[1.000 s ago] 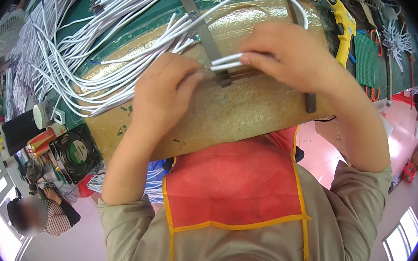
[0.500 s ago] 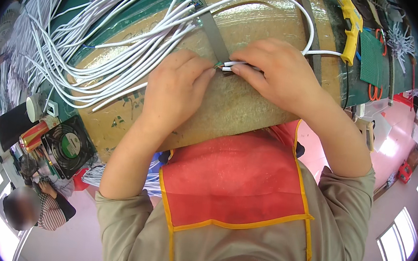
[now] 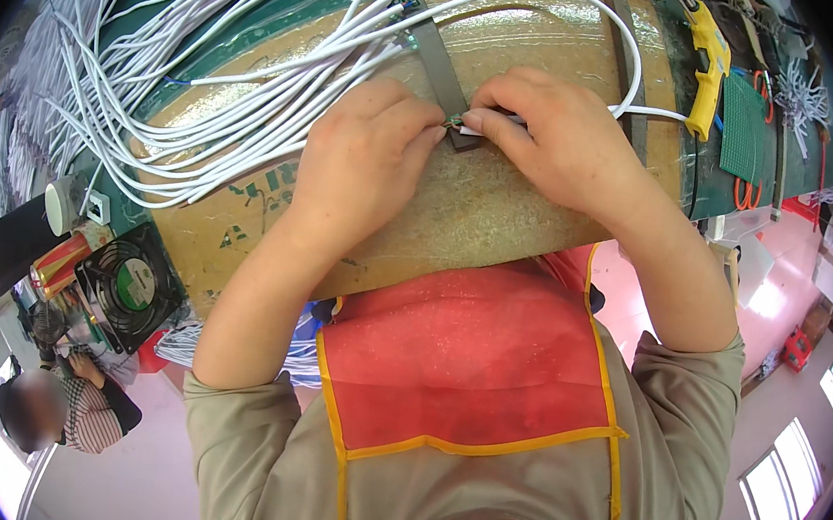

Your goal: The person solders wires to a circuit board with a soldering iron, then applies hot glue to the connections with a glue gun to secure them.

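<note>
The left hand and right hand meet over the middle of a tan board on the green tabletop. The right grip is pinched on the end of a white cable, just beside the near end of the left one of 2 metal strips. The left grip is closed on the thin wires at that end; the fingertips partly hide them. To the left, a bundle of white cables curves across the board, and 1 long loop bends around beyond the right hand. A yellow glue gun and a green mat lie to the right; a black fan stands near left.
</note>
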A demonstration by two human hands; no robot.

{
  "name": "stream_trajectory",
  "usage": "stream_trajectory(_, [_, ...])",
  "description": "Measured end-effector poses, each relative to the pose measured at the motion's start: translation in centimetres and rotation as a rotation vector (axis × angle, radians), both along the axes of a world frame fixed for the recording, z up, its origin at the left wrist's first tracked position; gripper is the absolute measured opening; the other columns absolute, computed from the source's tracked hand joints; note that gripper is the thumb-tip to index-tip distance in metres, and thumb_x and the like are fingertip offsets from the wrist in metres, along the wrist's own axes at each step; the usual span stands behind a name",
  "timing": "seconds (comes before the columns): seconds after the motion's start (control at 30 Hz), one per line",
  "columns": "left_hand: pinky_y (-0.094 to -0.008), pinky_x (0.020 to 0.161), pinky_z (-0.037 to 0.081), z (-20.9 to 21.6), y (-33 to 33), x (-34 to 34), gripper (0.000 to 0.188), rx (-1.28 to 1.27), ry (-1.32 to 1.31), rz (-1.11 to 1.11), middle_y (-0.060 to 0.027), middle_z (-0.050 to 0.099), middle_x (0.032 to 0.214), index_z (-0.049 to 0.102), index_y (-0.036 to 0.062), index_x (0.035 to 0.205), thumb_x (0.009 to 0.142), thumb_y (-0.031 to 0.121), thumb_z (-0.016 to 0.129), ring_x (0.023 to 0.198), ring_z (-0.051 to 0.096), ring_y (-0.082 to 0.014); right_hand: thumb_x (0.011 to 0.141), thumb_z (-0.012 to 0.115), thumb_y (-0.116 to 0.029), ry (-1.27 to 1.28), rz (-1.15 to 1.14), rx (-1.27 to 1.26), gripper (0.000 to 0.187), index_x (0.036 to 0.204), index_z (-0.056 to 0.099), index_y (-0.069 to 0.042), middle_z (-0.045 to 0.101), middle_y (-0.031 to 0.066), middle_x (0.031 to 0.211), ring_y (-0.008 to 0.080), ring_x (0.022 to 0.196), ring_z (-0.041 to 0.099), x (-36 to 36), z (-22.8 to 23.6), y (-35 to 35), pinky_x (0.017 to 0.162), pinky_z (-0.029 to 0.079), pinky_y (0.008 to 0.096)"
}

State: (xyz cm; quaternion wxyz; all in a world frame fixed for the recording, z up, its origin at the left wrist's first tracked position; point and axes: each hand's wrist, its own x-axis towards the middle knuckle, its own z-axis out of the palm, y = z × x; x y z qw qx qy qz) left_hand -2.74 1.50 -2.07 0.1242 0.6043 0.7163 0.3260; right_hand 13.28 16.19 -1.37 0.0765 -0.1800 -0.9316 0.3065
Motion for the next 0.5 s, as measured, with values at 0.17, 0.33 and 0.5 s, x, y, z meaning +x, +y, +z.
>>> stream_trajectory(0.17, [-0.0386,0.071,0.051,0.0,0.1,-0.4,0.008,0.015,-0.014,-0.016,-0.0092,0.065,0.086,0.071,0.0046,0.088,0.082,0.01,0.073,0.081,0.064,-0.0303,0.092,0.064,-0.03,-0.1,0.022,-0.078,0.023,0.095,0.067,-0.007,0.069,0.016,0.093,0.0387,0.091,0.065,-0.7,0.6,0.5,0.078,0.051,0.0484])
stream_trajectory(0.33, [-0.0393,0.072,0.051,0.3,0.3,-0.6,0.009,0.012,0.023,-0.029,-0.0092,0.065,0.087,0.071,0.0049,0.088,0.083,0.011,0.073,0.082,0.063,-0.0309,0.091,0.064,-0.029,-0.224,-0.009,-0.237,0.023,0.093,0.067,-0.006,0.07,0.0172,0.09,0.0403,0.088,0.065,-1.6,1.5,1.0,0.076,0.051,0.0485])
stream_trajectory(0.5, [-0.0388,0.073,0.051,0.6,0.4,-0.7,0.01,-0.066,-0.074,-0.01,-0.0103,0.064,0.087,0.071,0.0041,0.09,0.083,0.011,0.072,0.082,0.064,-0.0311,0.09,0.064,-0.027,-0.235,-0.004,-0.252,0.021,0.092,0.066,-0.006,0.07,0.017,0.09,0.0404,0.088,0.065,-1.7,1.5,1.2,0.075,0.051,0.0479])
